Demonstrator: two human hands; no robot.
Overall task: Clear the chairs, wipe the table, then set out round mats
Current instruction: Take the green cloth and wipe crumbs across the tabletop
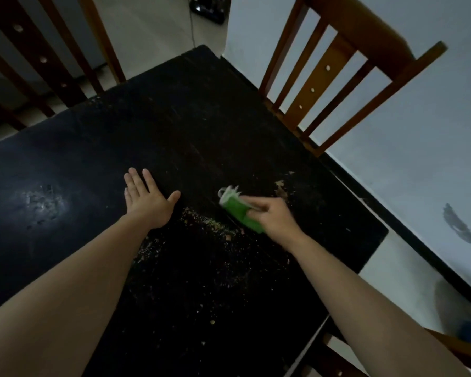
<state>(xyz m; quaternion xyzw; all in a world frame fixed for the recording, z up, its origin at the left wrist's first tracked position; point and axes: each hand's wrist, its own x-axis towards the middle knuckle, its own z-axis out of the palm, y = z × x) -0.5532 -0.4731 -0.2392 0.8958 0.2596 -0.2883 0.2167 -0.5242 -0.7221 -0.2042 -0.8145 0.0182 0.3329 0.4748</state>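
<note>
A dark, almost black table (191, 126) fills the middle of the view. Crumbs and pale specks (201, 227) are scattered over its near half. My right hand (276, 217) is shut on a green cloth with a white fringe (235, 206), pressed on the tabletop right of centre and blurred by motion. My left hand (144, 198) lies flat on the table with its fingers spread, holding nothing, a little to the left of the cloth. No round mats are in view.
A wooden slatted chair (335, 72) stands at the table's right edge against the pale wall. Another chair back (46, 55) stands at the far left. A third chair's frame (446, 346) shows at the bottom right. A dark device with a cable (207, 8) sits on the floor.
</note>
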